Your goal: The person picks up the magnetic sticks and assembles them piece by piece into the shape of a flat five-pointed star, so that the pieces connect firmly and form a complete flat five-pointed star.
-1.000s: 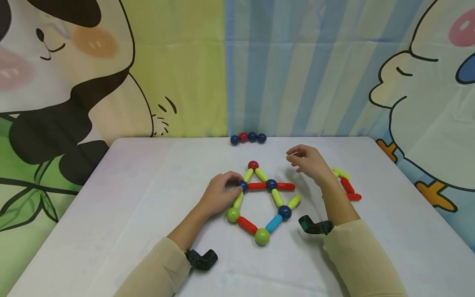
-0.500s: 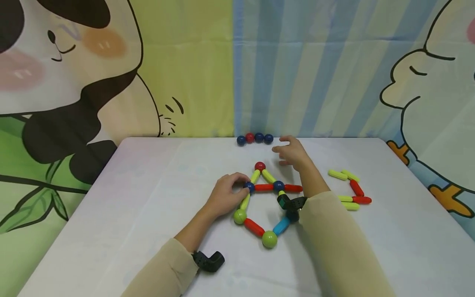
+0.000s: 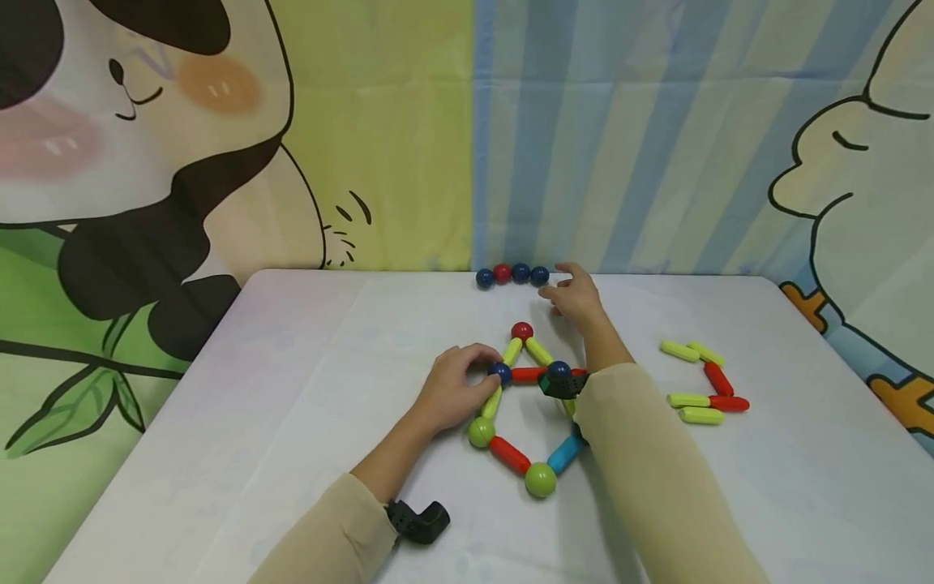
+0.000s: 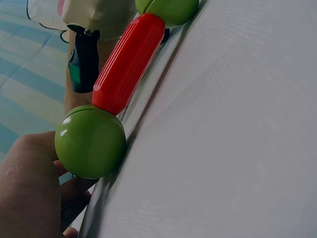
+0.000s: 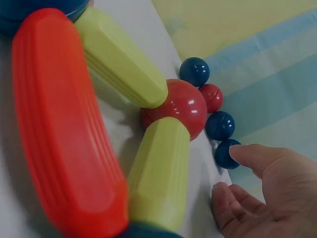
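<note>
A flat figure of magnetic sticks and balls lies mid-table, topped by a red ball [image 3: 521, 331] [image 5: 181, 106]. My left hand [image 3: 470, 371] pinches the figure's left blue ball [image 3: 499, 373]; beside that hand sit a green ball [image 4: 90, 141] and a red stick [image 4: 129, 62]. My right hand [image 3: 563, 294] [image 5: 257, 178] reaches past the figure, fingers relaxed. Its forefinger tip touches the rightmost blue ball [image 3: 539, 276] [image 5: 226, 153] of a row of balls at the table's far edge. My right forearm hides the figure's right side.
Several loose yellow-green sticks [image 3: 680, 350] and red sticks [image 3: 718, 379] lie to the right on the white table [image 3: 292, 389]. A cartoon backdrop hangs right behind the far edge. Black wrist cameras sit on both arms.
My right hand has moved left and away from me, from beside the loose sticks to the row of balls. The left hand has stayed on the blue ball.
</note>
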{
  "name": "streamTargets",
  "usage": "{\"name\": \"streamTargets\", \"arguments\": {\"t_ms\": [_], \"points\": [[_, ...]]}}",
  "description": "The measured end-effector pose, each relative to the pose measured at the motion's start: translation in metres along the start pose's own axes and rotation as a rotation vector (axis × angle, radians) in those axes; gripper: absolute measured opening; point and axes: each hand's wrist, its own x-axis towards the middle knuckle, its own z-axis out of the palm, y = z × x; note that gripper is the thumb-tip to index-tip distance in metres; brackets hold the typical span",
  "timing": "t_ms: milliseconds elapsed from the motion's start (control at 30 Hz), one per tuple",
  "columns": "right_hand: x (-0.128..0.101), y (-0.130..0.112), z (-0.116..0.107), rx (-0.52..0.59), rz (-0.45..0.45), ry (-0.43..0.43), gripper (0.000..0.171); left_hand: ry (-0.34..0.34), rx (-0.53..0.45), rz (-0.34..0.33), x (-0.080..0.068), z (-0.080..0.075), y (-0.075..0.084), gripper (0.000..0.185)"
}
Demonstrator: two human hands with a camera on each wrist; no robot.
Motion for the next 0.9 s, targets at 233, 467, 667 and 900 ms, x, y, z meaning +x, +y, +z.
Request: {"name": "streamTargets", "arguments": {"t_ms": [233, 467, 667, 900], "points": [[0.006, 0.002, 0.004, -0.115, -0.096, 0.003, 0.070, 0.007, 0.008, 0.013, 0.000, 0.000, -0.003, 0.026], [0.013, 0.004, 0.006, -0.251, -0.143, 0.000, 0.065, -0.001, 0.009, 0.027, 0.001, 0.000, -0.003, 0.026], [0.016, 0.005, 0.007, -0.275, -0.144, 0.015, 0.057, -0.005, 0.009, 0.011, 0.001, 0.000, -0.001, 0.027], [0.015, 0.002, 0.005, -0.158, -0.048, 0.029, 0.052, -0.005, 0.011, 0.001, 0.001, 0.000, 0.001, 0.027]]}}
